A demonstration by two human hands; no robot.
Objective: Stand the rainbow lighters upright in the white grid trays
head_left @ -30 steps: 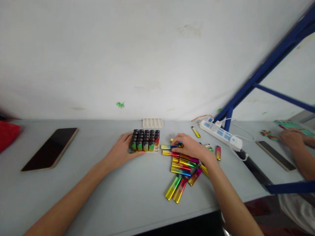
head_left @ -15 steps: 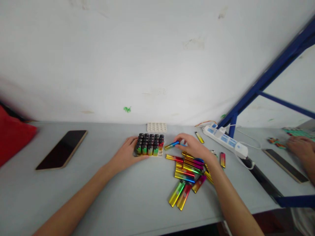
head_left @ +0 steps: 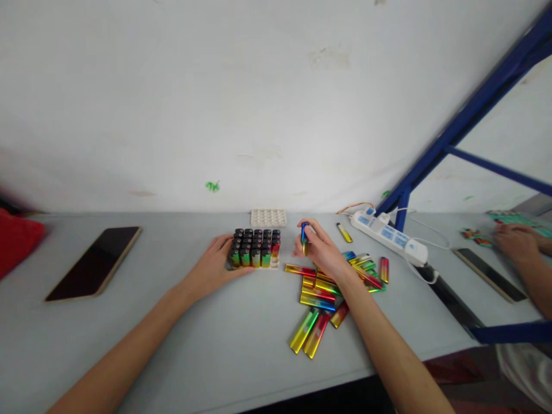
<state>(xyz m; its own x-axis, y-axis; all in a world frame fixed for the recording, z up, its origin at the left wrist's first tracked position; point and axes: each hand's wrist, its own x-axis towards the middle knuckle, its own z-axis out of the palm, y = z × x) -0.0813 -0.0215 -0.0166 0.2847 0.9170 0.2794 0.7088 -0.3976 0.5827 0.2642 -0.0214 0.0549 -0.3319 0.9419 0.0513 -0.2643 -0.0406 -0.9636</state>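
Several lighters (head_left: 256, 256) with dark tops stand upright in rows in a white tray (head_left: 275, 262); cells show at the tray's near right corner. My left hand (head_left: 214, 264) curves around the left side of this block, thumb along its front. Pinched in the fingers of my right hand (head_left: 319, 248) is a blue and yellow lighter (head_left: 304, 238), held upright just right of the tray. Below that hand lies a loose pile of shiny multicoloured lighters (head_left: 317, 293), partly covered by my right forearm.
A second white tray (head_left: 268, 217) lies by the wall. One yellow lighter (head_left: 344, 232) sits near a white power strip (head_left: 390, 236) with cables. At left are a dark phone (head_left: 95, 261) and red fabric (head_left: 19, 241). Beyond the blue frame (head_left: 448, 138), another person's hand (head_left: 517, 241) shows.
My right hand has turned the blue and yellow lighter from lying slanted to upright and lifted it. My left hand stays at the tray. The view has shifted slightly.
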